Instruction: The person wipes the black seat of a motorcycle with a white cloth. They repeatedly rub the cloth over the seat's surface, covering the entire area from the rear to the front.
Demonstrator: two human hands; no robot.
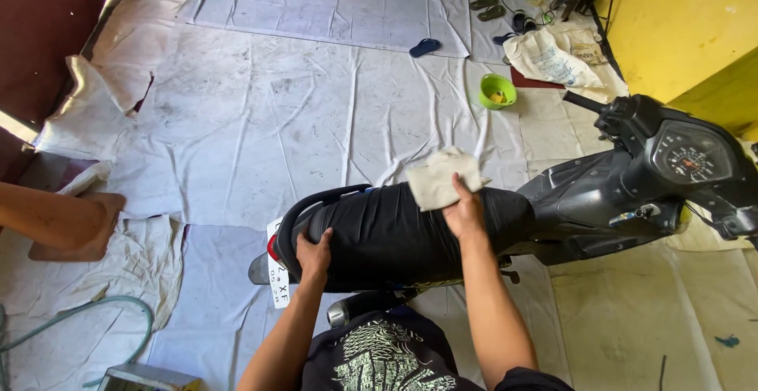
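A black motorbike stands below me, its black seat (395,229) running left to right. My left hand (314,255) rests on the rear of the seat, fingers curled over the edge beside the grab rail (304,205). My right hand (466,211) presses a pale, crumpled cloth (440,176) onto the far side of the seat. The handlebar and round speedometer (693,158) are at the right. A tail light and white plate (276,268) sit at the left end.
White sheets (260,99) cover the floor. A green bowl (497,91) and a cloth bag (549,59) lie beyond the bike, with sandals (425,46) further back. Another person's arm (55,217) reaches in at the left. A green hose (87,312) curls at bottom left. Yellow wall (679,20) at right.
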